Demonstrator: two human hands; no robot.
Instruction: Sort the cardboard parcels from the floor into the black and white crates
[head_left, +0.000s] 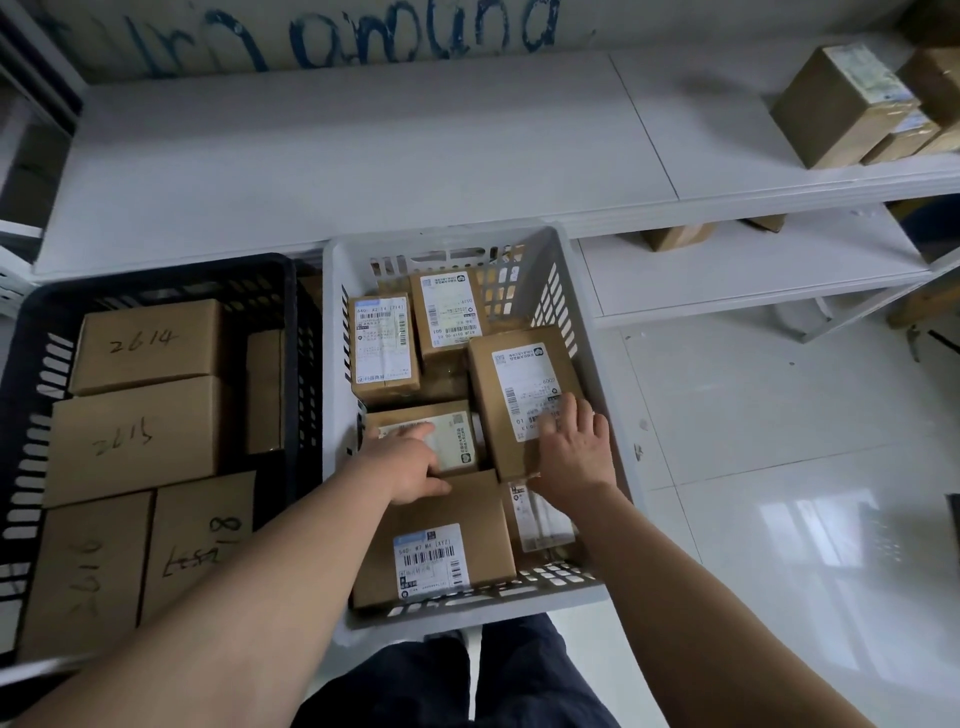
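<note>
The white crate (571, 291) stands at centre with several labelled cardboard parcels inside. My right hand (574, 449) lies flat, fingers spread, on the near end of a tilted labelled parcel (514, 379) at the crate's right side. My left hand (410, 462) rests on a small labelled parcel (457, 434) in the crate's middle, fingers over its label and thumb at its near edge. A larger parcel (441, 530) lies nearest me. To the left, the black crate (291, 312) holds several plain parcels with handwritten numbers (145, 345).
A white shelf unit (363, 156) runs behind the crates. More cardboard boxes (841, 104) sit on its far right end, and another box (675, 236) on the lower shelf. Glossy white floor tiles (779, 467) lie to the right. My dark trousers (467, 675) are below.
</note>
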